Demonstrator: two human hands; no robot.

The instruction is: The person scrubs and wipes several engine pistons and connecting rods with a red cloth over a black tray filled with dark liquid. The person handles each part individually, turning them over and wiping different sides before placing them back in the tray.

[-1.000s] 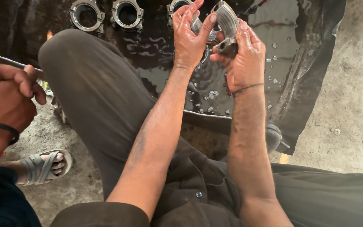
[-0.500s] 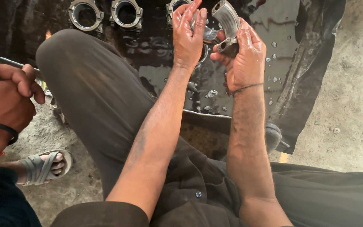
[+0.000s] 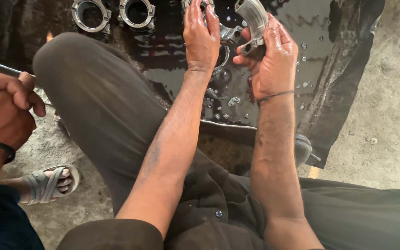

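Two wet hands worry me — I see my right hand (image 3: pixel 274 62) pinching a curved metal bearing cap (image 3: pixel 254 21) over the oily tray (image 3: pixel 302 28), left hand (image 3: pixel 201 37) fingers pressed together on another part — slick metal could slip and drop.
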